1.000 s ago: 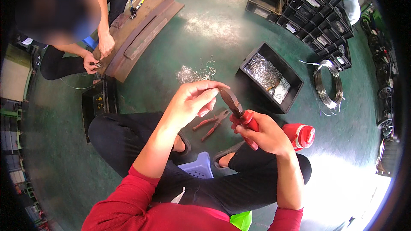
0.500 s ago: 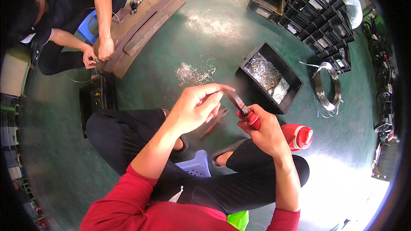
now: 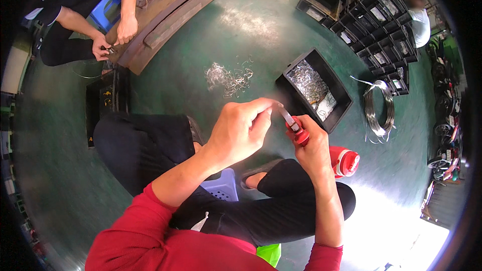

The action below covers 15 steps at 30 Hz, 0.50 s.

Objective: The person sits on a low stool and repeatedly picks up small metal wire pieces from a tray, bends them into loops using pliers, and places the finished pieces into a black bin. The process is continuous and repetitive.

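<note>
My right hand (image 3: pixel 314 145) is wrapped round the red handles of a pair of pliers (image 3: pixel 289 120), whose metal jaws point up and to the left. At the jaw tips, the thumb and index finger of my left hand (image 3: pixel 244 128) are pinched together. Whatever sits between those fingertips is too small to make out. Beyond my hands, a loose heap of bent wire pieces (image 3: pixel 228 79) lies on the green floor. A black crate (image 3: pixel 343 88) to the right holds many more shiny wire pieces and a white paper.
Right of the crate lies a coil of wire (image 3: pixel 371 110); a red jug (image 3: pixel 343 161) stands by my right knee. Stacked black bins (image 3: pixel 369 27) rise at the far right, a person beside them. At upper left, a co-worker's hands (image 3: pixel 120 35) work over a rusty steel beam (image 3: pixel 170 25).
My view has shifted slightly. The pliers have turned a little in my right hand, and both hands stay close together at the jaw tips. The co-worker's hands remain at the beam.
</note>
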Tool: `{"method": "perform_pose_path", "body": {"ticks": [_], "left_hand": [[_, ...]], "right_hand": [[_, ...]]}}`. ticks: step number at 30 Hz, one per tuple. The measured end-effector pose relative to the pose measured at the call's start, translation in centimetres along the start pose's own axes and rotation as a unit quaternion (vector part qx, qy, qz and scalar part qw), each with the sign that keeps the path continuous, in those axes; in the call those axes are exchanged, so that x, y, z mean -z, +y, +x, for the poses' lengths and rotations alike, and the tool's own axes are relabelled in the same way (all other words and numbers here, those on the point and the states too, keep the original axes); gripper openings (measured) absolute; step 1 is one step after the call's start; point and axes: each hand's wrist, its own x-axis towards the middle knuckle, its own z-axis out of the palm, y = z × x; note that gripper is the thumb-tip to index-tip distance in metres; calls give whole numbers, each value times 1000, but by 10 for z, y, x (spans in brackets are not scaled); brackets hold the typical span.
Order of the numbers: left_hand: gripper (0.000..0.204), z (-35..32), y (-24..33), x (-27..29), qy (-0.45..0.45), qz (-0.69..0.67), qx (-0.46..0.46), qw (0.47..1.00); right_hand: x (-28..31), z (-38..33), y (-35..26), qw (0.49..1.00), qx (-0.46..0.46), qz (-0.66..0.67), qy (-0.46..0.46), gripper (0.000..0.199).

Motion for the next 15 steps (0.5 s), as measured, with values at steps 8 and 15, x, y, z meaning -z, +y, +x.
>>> {"method": "perform_pose_path", "body": {"ticks": [8, 15], "left_hand": [[20, -3, 3, -6, 28, -10, 1, 1000], [22, -4, 3, -11, 39, -22, -3, 999]], "right_hand": [[-8, 1, 1, 999, 2, -7, 34, 23], [-13, 0, 4, 997, 19, -47, 60, 39]]}}
